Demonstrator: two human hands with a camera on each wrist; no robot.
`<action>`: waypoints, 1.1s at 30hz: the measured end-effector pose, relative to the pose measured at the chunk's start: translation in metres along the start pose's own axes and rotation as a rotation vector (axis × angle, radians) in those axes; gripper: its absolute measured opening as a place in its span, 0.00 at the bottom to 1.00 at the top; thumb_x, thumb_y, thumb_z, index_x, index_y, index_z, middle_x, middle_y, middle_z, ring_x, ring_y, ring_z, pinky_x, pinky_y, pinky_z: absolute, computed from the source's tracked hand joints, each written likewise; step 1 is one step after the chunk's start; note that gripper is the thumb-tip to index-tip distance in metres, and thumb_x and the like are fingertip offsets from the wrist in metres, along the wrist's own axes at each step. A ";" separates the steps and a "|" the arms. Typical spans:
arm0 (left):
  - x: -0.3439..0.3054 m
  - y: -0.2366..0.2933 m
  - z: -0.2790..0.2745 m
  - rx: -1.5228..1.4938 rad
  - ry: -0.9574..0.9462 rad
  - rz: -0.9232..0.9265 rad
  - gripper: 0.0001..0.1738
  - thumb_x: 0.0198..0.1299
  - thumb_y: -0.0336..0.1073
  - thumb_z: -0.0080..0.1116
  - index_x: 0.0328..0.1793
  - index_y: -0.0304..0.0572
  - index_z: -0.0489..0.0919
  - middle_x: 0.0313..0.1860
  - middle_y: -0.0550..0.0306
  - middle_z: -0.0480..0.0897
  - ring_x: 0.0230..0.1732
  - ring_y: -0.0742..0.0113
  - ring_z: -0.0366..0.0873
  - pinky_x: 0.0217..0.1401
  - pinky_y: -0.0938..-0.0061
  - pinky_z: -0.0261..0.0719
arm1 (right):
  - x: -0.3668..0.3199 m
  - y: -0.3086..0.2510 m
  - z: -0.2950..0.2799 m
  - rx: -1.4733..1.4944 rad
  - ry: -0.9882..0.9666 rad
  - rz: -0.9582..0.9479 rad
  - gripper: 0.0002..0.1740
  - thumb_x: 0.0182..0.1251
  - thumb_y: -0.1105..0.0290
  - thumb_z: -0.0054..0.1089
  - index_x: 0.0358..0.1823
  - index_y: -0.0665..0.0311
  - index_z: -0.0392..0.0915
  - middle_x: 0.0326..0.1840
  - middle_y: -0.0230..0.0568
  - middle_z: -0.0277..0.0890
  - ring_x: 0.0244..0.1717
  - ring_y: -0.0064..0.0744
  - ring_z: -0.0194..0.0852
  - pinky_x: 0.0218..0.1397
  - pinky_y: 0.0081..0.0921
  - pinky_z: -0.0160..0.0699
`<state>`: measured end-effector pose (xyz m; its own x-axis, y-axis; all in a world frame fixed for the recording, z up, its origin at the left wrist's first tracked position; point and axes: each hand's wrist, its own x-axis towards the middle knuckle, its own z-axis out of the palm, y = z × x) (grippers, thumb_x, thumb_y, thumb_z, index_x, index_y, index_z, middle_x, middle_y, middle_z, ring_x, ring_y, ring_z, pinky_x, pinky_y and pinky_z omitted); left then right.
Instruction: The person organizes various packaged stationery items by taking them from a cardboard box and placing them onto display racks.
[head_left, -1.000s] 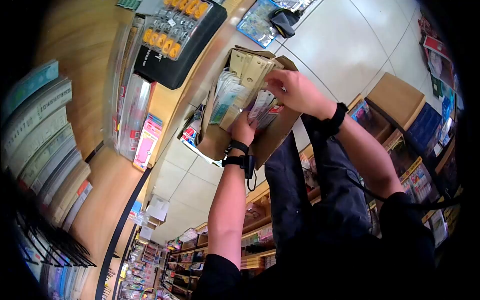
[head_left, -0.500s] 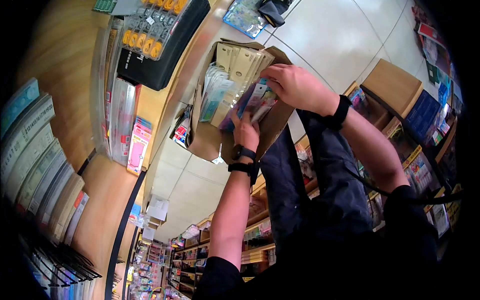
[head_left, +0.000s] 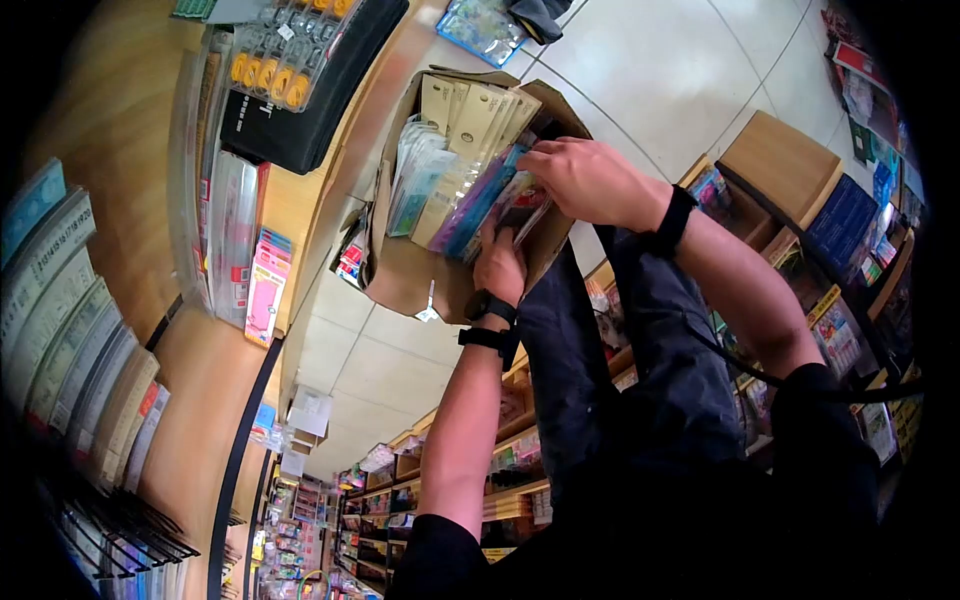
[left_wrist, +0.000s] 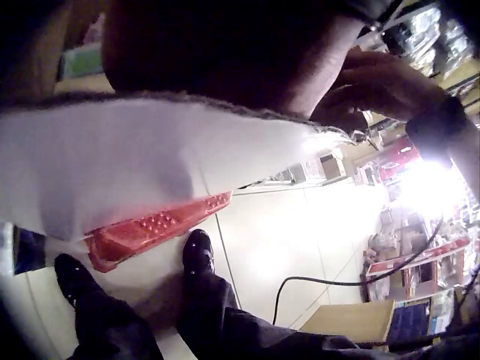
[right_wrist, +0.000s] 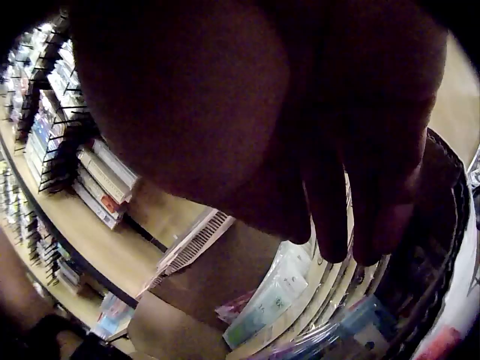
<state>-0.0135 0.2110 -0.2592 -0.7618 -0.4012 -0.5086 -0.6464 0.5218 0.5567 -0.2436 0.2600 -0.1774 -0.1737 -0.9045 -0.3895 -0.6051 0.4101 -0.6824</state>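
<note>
Head view downward from above, wrist views close-in, head and right sharing the carton (head_left: 400,265).

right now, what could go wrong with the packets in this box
The colorful packets stand on edge, leaning close together, so the left hand among them might bend one. The right hand reaches over the rim; pressing down there could crease or tilt the cardboard box.
</note>
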 end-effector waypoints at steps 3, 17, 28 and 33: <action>0.001 -0.002 -0.002 -0.056 -0.003 0.014 0.12 0.53 0.28 0.53 0.45 0.38 0.74 0.66 0.43 0.62 0.53 0.41 0.72 0.50 0.58 0.75 | 0.003 0.002 0.001 -0.003 0.007 -0.001 0.20 0.49 0.78 0.54 0.47 0.68 0.73 0.41 0.48 0.76 0.45 0.48 0.74 0.48 0.35 0.74; 0.008 -0.001 -0.002 -0.055 -0.008 0.030 0.13 0.53 0.27 0.52 0.47 0.40 0.75 0.66 0.44 0.64 0.55 0.39 0.71 0.52 0.57 0.74 | -0.016 -0.002 0.023 -0.296 -0.197 -0.148 0.08 0.52 0.71 0.51 0.31 0.67 0.76 0.36 0.44 0.77 0.47 0.40 0.74 0.52 0.31 0.72; 0.015 -0.020 -0.003 -0.160 -0.132 0.112 0.11 0.50 0.25 0.55 0.42 0.37 0.76 0.58 0.39 0.69 0.51 0.39 0.72 0.51 0.59 0.74 | -0.064 -0.030 0.035 -0.179 -0.214 -0.226 0.12 0.55 0.70 0.49 0.37 0.69 0.75 0.46 0.46 0.75 0.57 0.42 0.69 0.63 0.33 0.65; 0.007 -0.018 -0.009 -0.129 -0.113 0.183 0.10 0.50 0.26 0.55 0.41 0.36 0.76 0.59 0.40 0.70 0.51 0.41 0.73 0.50 0.59 0.75 | -0.065 -0.030 0.036 -0.170 -0.192 -0.236 0.11 0.56 0.71 0.49 0.36 0.69 0.75 0.46 0.46 0.75 0.56 0.42 0.69 0.63 0.33 0.65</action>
<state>-0.0076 0.1916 -0.2666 -0.8618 -0.2179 -0.4580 -0.5036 0.4747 0.7218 -0.1861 0.3110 -0.1536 0.1262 -0.9267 -0.3539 -0.7345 0.1525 -0.6612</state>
